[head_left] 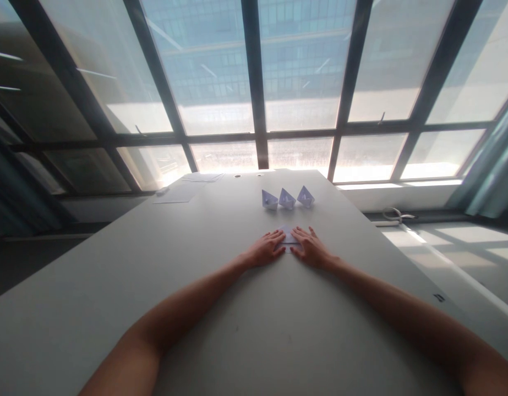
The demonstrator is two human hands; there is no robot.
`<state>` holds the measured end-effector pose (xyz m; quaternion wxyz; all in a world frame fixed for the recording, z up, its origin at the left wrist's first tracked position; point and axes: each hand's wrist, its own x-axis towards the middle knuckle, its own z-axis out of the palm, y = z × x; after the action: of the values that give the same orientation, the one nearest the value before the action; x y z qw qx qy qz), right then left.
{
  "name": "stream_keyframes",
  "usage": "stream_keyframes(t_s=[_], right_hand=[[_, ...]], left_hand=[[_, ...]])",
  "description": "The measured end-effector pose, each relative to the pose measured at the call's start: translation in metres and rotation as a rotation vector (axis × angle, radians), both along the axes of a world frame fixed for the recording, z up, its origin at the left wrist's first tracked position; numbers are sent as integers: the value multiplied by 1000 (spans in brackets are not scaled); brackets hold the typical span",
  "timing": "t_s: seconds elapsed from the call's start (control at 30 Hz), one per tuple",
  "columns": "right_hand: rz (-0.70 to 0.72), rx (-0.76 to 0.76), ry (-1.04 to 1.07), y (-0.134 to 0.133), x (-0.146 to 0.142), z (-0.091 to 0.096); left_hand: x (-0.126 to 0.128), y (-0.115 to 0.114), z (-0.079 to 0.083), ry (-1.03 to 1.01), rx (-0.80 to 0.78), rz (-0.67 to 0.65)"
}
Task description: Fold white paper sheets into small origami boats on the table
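A partly folded sheet of white paper (pixel 289 238) lies flat on the table between my hands, and its outer sides are covered by them. My left hand (pixel 268 247) rests on its left side with the fingers stretched out. On the right side lies my right hand (pixel 311 248), palm down, its fingers spread. Just beyond the paper stand three folded white paper boats in a row: the left boat (pixel 269 200), the middle boat (pixel 287 199) and the right boat (pixel 305 197).
Loose white paper sheets (pixel 180 192) lie at the far left of the white table (pixel 154 291). Two round holes pierce the far edge. A large window (pixel 299 71) rises behind. To the right, a white cable (pixel 398 215) lies near a curtain (pixel 491 165).
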<state>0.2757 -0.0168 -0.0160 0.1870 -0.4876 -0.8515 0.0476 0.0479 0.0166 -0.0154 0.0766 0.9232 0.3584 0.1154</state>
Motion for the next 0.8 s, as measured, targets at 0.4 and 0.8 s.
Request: stream_keyframes(t_s=[0.4,0.8], right_hand=[[15,-54,57,2,3,6],[-76,-67,17,-6,0,17]], left_hand=[[-4,6,7,-80,-57,-29],[7,-20,27,-65,10,228]])
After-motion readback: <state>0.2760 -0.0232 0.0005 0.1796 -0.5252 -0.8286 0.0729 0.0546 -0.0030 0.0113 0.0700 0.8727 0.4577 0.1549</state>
